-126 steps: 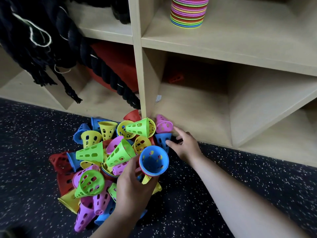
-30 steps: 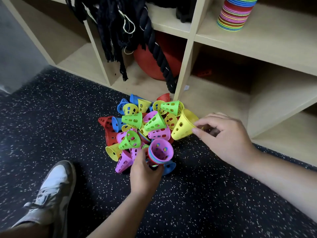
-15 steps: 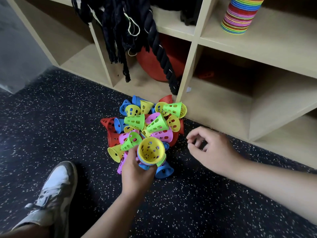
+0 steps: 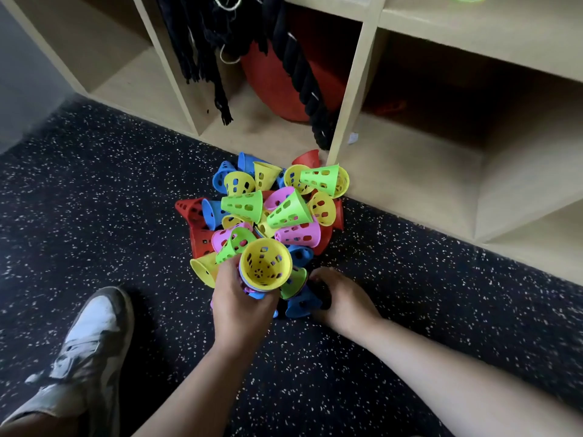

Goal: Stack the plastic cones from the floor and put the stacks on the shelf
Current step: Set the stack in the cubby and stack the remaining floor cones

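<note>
A pile of perforated plastic cones [image 4: 268,209] in green, yellow, pink, blue and red lies on the dark speckled floor against the wooden shelf [image 4: 410,171]. My left hand [image 4: 239,301] grips a stack of nested cones [image 4: 265,266] with a yellow one on top, open end facing me. My right hand [image 4: 340,298] is down at the pile's near right edge, fingers curled at a blue cone [image 4: 301,305] lying on the floor. How firmly it holds that cone is hidden.
A white shoe [image 4: 91,345] stands on the floor at lower left. Black ropes [image 4: 296,70] hang over a red ball [image 4: 284,86] in the middle compartment. The lower right compartment holds a small red item [image 4: 391,105] at its back.
My right hand dropped from open air beside the pile down to the blue cone on the floor. The yellow cone went onto the stack in my left hand. The view tilted downward.
</note>
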`<act>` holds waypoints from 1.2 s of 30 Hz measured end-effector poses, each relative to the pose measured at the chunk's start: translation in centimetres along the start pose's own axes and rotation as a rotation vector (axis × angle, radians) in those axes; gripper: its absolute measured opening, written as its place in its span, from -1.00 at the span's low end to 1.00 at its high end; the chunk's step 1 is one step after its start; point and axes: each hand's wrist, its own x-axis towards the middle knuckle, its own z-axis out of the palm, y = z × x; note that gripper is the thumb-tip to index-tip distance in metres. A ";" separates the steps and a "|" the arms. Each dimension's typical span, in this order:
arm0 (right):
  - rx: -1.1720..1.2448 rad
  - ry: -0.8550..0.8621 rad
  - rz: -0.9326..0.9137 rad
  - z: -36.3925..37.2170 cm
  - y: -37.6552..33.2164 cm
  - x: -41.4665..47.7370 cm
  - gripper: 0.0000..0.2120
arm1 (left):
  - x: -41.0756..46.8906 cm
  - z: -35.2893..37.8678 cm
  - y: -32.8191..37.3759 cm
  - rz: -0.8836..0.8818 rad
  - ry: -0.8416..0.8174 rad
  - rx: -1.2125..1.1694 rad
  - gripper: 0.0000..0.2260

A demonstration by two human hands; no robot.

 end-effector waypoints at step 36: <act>0.938 0.178 0.819 0.4 -7.0 0.4 -0.87 | -0.3 1.1 1.5 0.109 -0.025 0.026 -0.53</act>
